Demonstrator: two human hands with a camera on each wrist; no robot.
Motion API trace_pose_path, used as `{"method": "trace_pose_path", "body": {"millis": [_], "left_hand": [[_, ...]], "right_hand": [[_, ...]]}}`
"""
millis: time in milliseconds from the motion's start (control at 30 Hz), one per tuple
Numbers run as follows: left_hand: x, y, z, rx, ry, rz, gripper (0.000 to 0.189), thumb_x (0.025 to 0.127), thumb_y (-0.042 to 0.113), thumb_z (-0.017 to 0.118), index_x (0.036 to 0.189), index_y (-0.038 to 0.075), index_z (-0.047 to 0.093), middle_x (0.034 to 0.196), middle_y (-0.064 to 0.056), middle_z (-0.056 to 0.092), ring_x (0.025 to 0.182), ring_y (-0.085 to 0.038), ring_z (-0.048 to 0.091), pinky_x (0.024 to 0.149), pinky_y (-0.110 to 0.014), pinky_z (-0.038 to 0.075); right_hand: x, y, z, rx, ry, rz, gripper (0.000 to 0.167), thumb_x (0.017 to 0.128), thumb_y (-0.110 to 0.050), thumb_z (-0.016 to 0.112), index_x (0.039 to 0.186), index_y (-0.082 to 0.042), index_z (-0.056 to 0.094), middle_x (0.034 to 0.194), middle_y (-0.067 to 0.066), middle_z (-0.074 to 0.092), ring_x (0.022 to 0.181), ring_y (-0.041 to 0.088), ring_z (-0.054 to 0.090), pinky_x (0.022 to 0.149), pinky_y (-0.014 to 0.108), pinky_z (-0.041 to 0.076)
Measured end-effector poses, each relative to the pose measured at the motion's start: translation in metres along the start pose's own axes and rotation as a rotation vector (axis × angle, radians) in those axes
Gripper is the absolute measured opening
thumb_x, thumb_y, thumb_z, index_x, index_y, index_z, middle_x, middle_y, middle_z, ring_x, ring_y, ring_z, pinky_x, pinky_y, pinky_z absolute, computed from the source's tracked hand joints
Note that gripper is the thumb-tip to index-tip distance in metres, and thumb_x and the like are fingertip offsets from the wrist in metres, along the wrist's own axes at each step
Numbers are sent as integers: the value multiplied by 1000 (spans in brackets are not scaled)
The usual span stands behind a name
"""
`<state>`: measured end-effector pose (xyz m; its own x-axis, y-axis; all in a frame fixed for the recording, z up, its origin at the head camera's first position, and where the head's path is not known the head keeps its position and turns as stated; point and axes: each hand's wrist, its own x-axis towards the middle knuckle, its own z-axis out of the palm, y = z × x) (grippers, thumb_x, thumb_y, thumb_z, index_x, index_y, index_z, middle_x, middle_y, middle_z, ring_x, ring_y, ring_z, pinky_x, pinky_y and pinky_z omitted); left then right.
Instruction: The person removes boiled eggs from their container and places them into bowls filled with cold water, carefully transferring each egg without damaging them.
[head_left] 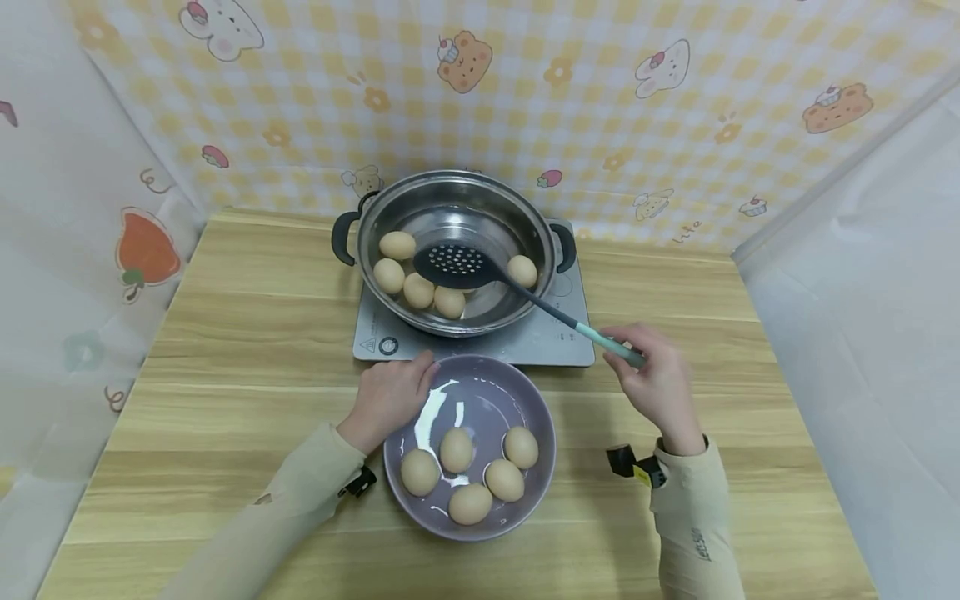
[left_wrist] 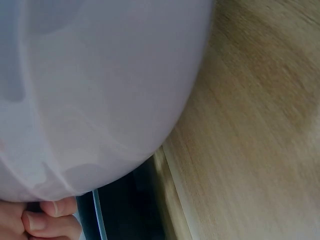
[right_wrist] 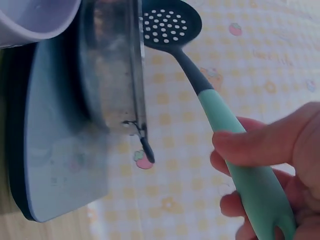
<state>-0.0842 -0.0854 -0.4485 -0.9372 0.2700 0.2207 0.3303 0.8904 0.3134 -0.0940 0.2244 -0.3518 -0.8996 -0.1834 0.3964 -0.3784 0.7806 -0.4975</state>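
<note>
My right hand (head_left: pixel 657 385) grips the mint-green handle of a black skimmer (head_left: pixel 540 302), thumb along one side and fingers curled round the other in the right wrist view. The skimmer's perforated head, with nothing on it, is held over a steel pot (head_left: pixel 457 329). Several brown eggs (head_left: pixel 397 245) lie along the pot's left and front, and one egg (head_left: pixel 522 271) sits at its right. In front of the pot stands a purple bowl (head_left: pixel 487 392) with several eggs (head_left: pixel 470 504) in it. My left hand (head_left: pixel 392 398) holds the bowl's upper left rim; its fingertips (left_wrist: pixel 62 206) show at the bowl's edge.
Under the pot is a grey induction cooker (head_left: pixel 555 354), its front edge close behind the bowl. Black handles (head_left: pixel 343 237) stick out on both sides of the pot. A yellow checked cloth (head_left: pixel 510 108) hangs behind the wooden table (head_left: pixel 247 333), with pale sheets at both sides.
</note>
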Motion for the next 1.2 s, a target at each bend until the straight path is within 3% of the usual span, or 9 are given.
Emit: {"method": "trace_pose_path", "body": {"millis": [500,833,1200], "left_hand": [[0,0,1,11,3,4,23,92,27,51,74,13,47,44,-3,38,38,-26,43,34,-33,25],[0,0,1,7,8,3,24,92,27,51,73,13,46,44,-4,39,39,-26,43,34,-33,25],[1,0,0,-4,6,-1,23,92,26,51,73,13,47,44,-2,37,38,-24,41,35,-33,25]], "right_hand": [[-3,2,-1,-84,-22,-15,26,67,9,72,84,-10,71,75,1,62,53,10,47,45,22,31],[-1,0,-10,-82,-104,-76,29,65,10,73,86,-9,71,76,1,63,56,10,50,45,23,33],[10,-5,-17,-19,-246,-60,26,71,7,70,94,-4,69,82,5,66,55,10,45,52,26,36]]}}
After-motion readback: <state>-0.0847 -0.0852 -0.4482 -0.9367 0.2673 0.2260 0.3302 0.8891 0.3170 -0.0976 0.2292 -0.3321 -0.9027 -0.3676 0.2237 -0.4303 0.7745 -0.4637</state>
